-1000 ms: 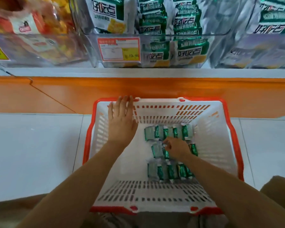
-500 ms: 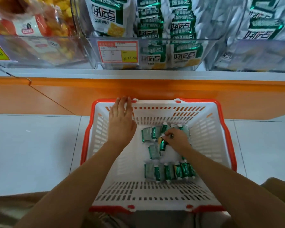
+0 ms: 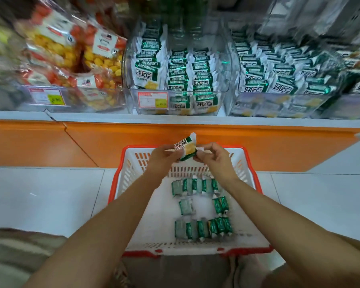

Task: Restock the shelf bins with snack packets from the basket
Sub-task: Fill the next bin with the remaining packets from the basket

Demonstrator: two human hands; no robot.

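Left hand (image 3: 164, 157) and right hand (image 3: 215, 161) both pinch one packet (image 3: 185, 148). Fingers curl on its opposite ends; packet sits tilted between fingertips. Basket (image 3: 131, 173) below fingers, far rim just under them. Loose packets (image 3: 200, 228) in rows on basket floor, under forearms. Clear bin (image 3: 129, 100) of same packets beyond fingertips, well apart.

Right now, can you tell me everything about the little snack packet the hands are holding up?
The snack packet is small and shiny, like crinkly plastic film, white and green with bold lettering and a yellow snack picture. It looks sealed, one crimped end pointing up. It is tilted in the air above the far rim of the basket. The left hand pinches one end, the right hand the other; nothing else touches it.
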